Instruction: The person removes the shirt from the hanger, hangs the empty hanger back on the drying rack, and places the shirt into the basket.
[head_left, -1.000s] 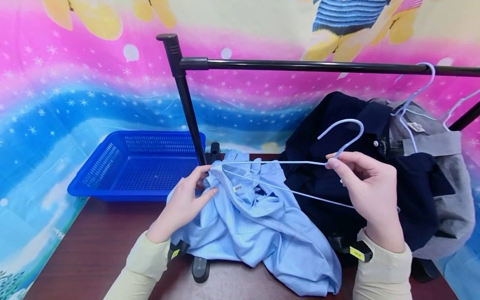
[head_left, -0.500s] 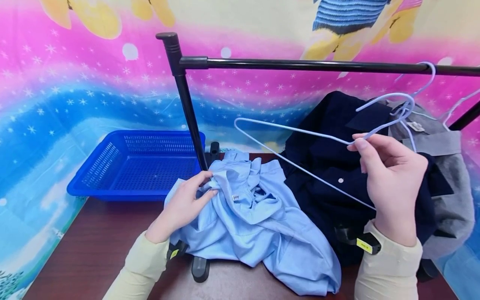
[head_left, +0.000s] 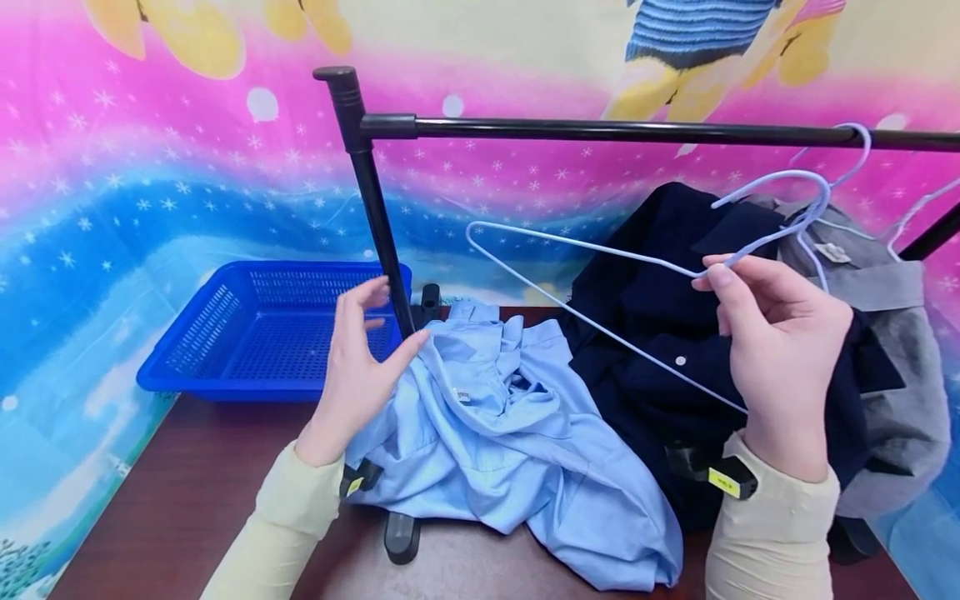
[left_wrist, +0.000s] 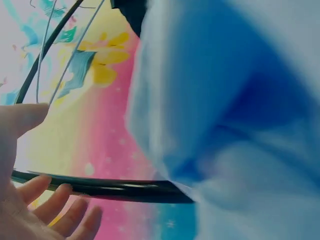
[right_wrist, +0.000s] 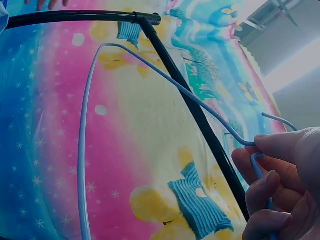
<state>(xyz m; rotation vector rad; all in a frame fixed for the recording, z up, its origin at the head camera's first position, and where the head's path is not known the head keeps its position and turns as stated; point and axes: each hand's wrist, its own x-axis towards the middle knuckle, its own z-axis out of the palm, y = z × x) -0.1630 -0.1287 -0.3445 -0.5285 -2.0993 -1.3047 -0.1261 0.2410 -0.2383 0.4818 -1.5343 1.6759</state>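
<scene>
My right hand [head_left: 783, 354] pinches a light-blue wire hanger [head_left: 592, 243] at the base of its hook, holding it up in front of a dark navy shirt [head_left: 637, 367]. The right wrist view shows thumb and fingers around the hanger's neck [right_wrist: 250, 144]. My left hand [head_left: 358, 375] has its fingers spread beside the rack's upright, thumb close over the collar area of a crumpled light-blue shirt [head_left: 510, 450] on the table. In the left wrist view the left fingers [left_wrist: 65, 207] hold nothing, and the blue shirt [left_wrist: 240, 140] fills the right side.
A black clothes rack [head_left: 600, 130] stands over the table [head_left: 225, 483]. The navy shirt and a grey shirt [head_left: 911, 375] hang at its right on hangers. A blue plastic basket [head_left: 255, 387] sits behind on the left. A rack foot [head_left: 402, 537] sticks out below the blue shirt.
The right hand has drawn the hanger up and right, out of the blue shirt. The left hand has let go of the shirt's fabric and risen slightly, fingers spreading.
</scene>
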